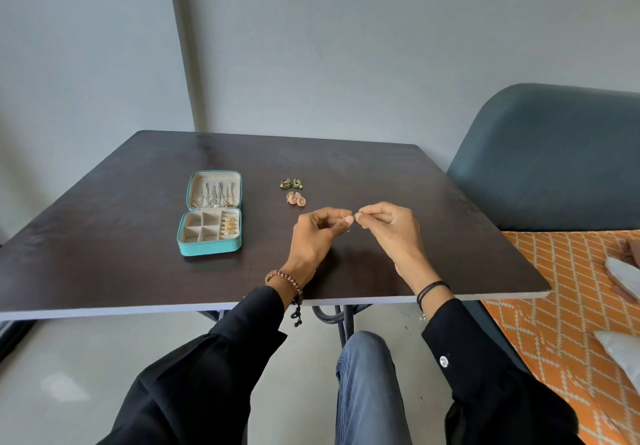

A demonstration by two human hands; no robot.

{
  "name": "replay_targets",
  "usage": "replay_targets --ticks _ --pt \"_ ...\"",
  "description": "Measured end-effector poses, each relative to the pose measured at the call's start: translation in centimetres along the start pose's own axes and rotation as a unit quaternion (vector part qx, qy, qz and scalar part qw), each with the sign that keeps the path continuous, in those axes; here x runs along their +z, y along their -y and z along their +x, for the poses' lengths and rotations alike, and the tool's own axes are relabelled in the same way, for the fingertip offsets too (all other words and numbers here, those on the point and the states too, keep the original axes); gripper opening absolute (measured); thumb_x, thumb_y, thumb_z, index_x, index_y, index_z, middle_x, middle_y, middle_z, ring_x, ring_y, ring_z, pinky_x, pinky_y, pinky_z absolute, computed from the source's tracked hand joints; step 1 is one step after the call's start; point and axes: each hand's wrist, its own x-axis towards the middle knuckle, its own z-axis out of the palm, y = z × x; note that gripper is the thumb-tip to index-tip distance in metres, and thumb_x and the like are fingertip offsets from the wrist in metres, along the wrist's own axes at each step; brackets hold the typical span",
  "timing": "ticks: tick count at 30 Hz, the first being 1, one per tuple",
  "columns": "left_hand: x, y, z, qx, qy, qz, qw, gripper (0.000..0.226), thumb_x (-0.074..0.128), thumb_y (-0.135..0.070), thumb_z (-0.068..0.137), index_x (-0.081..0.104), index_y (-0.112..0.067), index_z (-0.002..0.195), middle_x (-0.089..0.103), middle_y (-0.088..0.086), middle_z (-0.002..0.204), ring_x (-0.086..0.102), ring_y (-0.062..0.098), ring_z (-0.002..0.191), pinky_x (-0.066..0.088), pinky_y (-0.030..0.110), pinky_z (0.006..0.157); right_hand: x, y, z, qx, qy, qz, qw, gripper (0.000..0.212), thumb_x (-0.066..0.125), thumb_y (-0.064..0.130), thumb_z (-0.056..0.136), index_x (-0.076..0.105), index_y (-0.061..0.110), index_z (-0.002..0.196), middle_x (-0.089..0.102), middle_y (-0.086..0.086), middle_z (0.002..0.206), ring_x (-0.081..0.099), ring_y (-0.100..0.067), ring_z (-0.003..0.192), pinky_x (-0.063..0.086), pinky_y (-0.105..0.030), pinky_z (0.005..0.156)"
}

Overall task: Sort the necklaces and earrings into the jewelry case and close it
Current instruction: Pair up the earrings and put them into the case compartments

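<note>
The teal, zip-round fabric jewelry case (207, 248) lies open flat on the left part of the dark brown square table (138, 236). Its lid (198, 191) is folded away from the person so that both halves face up and can be reached. Silvery necklaces (214, 198) hang from the lid's cream lining, and a column of gold leaf-shaped earrings (229, 227) fills the right side of the divided base. The other cream compartments look bare.

Two pairs wait on the table well to the right of the case: green-and-gold flower earrings (291, 183) and, just nearer, rose-gold domed earrings (296, 199). Each pair lies close together, probably so it can go in as a set.

The left hand (313, 240) and the right hand (393, 233) meet just above the table, in front of those pairs. Both have their fingers curled, and the thumb and fingertips of each pinch the same small piece of jewellery. It is almost wholly hidden between them, too small to say whether it is an earring with its back or a clasp. Using two pinches suggests fine work — fitting or undoing a tiny part — before it goes to the case.

The sorting seems about half done, and the case is not yet closed.
</note>
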Motion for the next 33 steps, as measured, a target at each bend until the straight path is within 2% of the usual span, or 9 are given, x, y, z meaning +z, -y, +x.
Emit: replay_targets --ticks 3,6,10,13,17,20,23,30,33 --pt "-1.3 -0.5 -0.6 -0.01 -0.01 -0.021 1.0 0.016 0.083 -0.018 0.082 0.079 -0.013 0.097 0.078 0.006 0.085 0.072 0.012 0.087 0.054 0.024 0.092 0.8 0.9 -0.6 0.015 0.018 0.012 1.0 0.009 0.083 0.022 0.076 0.079 0.024 0.083 0.077 0.008 0.075 0.073 -0.006 0.077 0.056 -0.024 0.075" --pt "-2.5 -1.2 -1.0 -0.01 -0.003 -0.034 0.999 0.017 0.081 -0.014 0.083 0.078 -0.009 0.099 0.077 0.004 0.082 0.072 0.01 0.083 0.054 0.019 0.085 1.5 1.7 -1.3 0.021 0.031 0.025 0.999 0.012 0.086 0.018 0.074 0.079 0.023 0.083 0.078 0.006 0.074 0.073 -0.006 0.072 0.05 -0.017 0.067" --pt "-3.8 -1.7 -1.6 -0.003 -0.003 -0.031 1.0 0.018 0.078 -0.011 0.085 0.076 -0.003 0.101 0.075 0.013 0.084 0.069 0.012 0.077 0.052 0.018 0.077 2.2 2.4 -1.9 0.024 0.043 0.04 0.998 0.018 0.09 0.014 0.071 0.079 0.016 0.085 0.078 0.002 0.075 0.071 -0.003 0.066 0.047 -0.01 0.058" --pt "-4.5 -1.8 -2.0 0.003 0.0 0.005 1.0 0.018 0.078 -0.014 0.086 0.076 -0.003 0.101 0.074 0.019 0.087 0.066 0.008 0.071 0.049 0.014 0.069 2.7 2.4 -2.3 0.025 0.046 0.036 0.998 0.019 0.092 0.017 0.07 0.078 0.017 0.083 0.078 0.002 0.077 0.07 -0.002 0.065 0.047 -0.012 0.057" --pt "-5.1 -1.9 -2.1 0.007 0.006 0.012 1.0 0.016 0.079 -0.017 0.086 0.077 -0.005 0.096 0.072 0.011 0.079 0.063 0.009 0.069 0.049 0.016 0.067 3.3 2.3 -2.8 0.001 0.027 0.005 1.0 0.023 0.094 0.029 0.067 0.08 0.018 0.081 0.077 0.006 0.073 0.073 -0.005 0.069 0.054 -0.016 0.061" --pt "-5.3 -2.1 -2.2 0.009 -0.008 0.008 1.0 0.016 0.078 -0.016 0.086 0.077 -0.004 0.096 0.072 0.005 0.077 0.064 0.005 0.067 0.048 0.012 0.065 3.6 2.3 -3.0 -0.01 0.026 0.014 1.0 0.021 0.093 0.027 0.07 0.082 0.016 0.084 0.078 0.006 0.074 0.075 -0.006 0.074 0.055 -0.014 0.067" --pt "-5.4 -2.0 -2.4 -0.001 -0.015 -0.005 1.0 0.016 0.078 -0.017 0.086 0.077 -0.004 0.096 0.074 0.004 0.077 0.066 0.006 0.069 0.048 0.011 0.065 3.7 2.2 -3.2 -0.013 0.031 0.037 0.999 0.021 0.091 0.023 0.074 0.081 0.013 0.089 0.078 0.004 0.078 0.074 -0.002 0.074 0.051 -0.009 0.065" --pt "-6.0 -1.3 -3.0 -0.025 -0.002 -0.018 1.0 0.019 0.08 -0.021 0.085 0.077 -0.007 0.097 0.073 0.004 0.079 0.067 0.01 0.076 0.055 0.021 0.075 4.5 2.1 -3.4 0.011 0.059 0.093 0.994 0.019 0.086 0.03 0.08 0.081 0.013 0.088 0.078 -0.001 0.077 0.072 -0.005 0.074 0.055 -0.017 0.073" --pt "-6.2 -0.8 -3.1 -0.025 -0.002 -0.011 1.0 0.018 0.078 -0.023 0.087 0.077 -0.009 0.099 0.073 0.009 0.082 0.068 0.013 0.077 0.055 0.023 0.076 5.3 2.0 -3.5 0.047 0.05 0.122 0.99 0.023 0.087 0.035 0.078 0.08 0.013 0.085 0.074 -0.002 0.071 0.058 -0.009 0.06 0.049 -0.02 0.06"
